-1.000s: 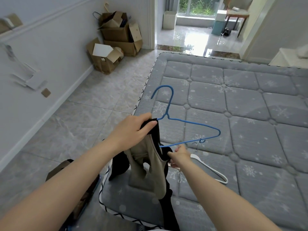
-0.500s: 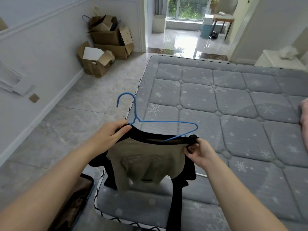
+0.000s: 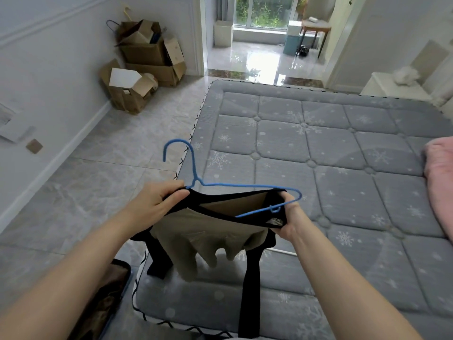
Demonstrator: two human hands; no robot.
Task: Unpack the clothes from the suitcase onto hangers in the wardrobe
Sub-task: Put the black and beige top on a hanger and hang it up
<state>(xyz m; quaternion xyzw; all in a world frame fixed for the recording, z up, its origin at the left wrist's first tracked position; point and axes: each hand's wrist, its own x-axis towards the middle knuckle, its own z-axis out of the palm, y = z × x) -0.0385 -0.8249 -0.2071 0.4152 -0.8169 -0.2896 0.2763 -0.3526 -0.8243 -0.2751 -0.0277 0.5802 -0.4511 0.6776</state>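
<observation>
Hands [image 3: 157,204], two; hanger [image 3: 245,186], one

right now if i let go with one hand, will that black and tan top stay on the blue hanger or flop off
Probably flops: the black and tan top hangs limp, its straps dangling, so it looks soft and light. The thin blue wire hanger looks smooth, so fabric may slide. Both the left hand and right hand are holding it stretched.

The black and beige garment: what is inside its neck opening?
Inside the black and beige garment, the lower bar of the blue hanger shows. The hanger's left shoulder is covered by cloth and the left hand.
</observation>
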